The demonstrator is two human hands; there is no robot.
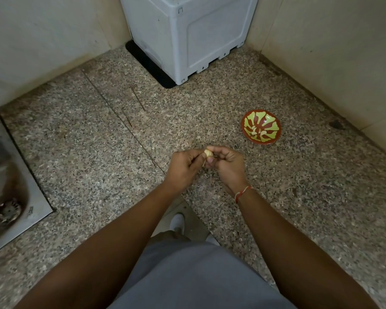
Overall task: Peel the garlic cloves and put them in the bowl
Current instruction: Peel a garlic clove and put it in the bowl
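Both hands, left and right, pinch one garlic clove over the worktop. The bowl to the right holds a few peeled cloves.

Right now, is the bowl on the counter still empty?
No, the bowl already holds a few pale peeled cloves near its middle, while both hands work on another garlic clove.

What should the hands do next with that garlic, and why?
Probably keep pulling the skin off. Both the left hand and right hand pinch the garlic, and a thin strip of skin seems to hang under it, so it likely isn't fully peeled. The bowl, off to the right, already holds a few cloves.
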